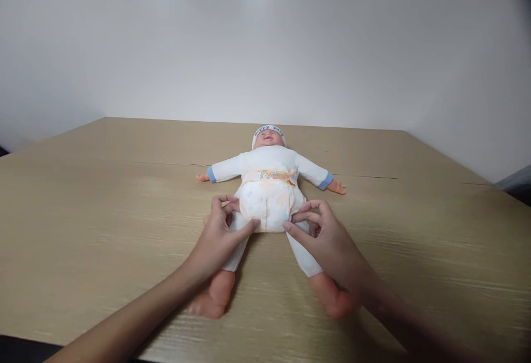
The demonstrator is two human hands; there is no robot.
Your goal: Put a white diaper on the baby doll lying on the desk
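A baby doll (269, 164) lies on its back on the wooden table (103, 213), arms spread, head away from me. It wears a white suit with blue cuffs, a white cap and a white diaper (267, 200). My left hand (219, 236) rests on the doll's right thigh, its index finger stretched to the diaper's lower edge and the other fingers curled at the leg opening. My right hand (321, 236) mirrors it on the other thigh, index finger touching the diaper's lower edge. Both bare feet show below my wrists.
A white partition wall (265, 53) stands along the back and right edges of the table. A person's blurred head shows above the wall at the top left. The table's near edge runs along the bottom left.
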